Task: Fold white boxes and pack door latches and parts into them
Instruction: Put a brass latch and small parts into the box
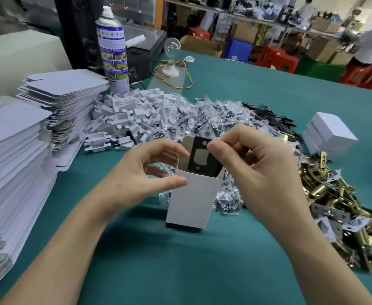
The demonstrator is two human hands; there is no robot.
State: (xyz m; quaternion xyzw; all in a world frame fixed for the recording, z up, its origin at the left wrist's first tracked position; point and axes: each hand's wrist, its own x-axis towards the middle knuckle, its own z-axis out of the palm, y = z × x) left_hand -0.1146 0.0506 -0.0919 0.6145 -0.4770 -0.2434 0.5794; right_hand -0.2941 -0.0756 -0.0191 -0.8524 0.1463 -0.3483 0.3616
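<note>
White box upright, rim pinched in left fingers, black plate half inside, pinched in right fingers

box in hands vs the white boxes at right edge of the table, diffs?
The held box stands upright, top open; stacked boxes lie closed. The left hand grips the held box, right hand pinching a black plate at its mouth; stacked boxes sit untouched on the table. Both white cardboard.

Bare green table is lying open at six o'clock; flat box stacks are blocking nine, brass latches crowding three.
</note>
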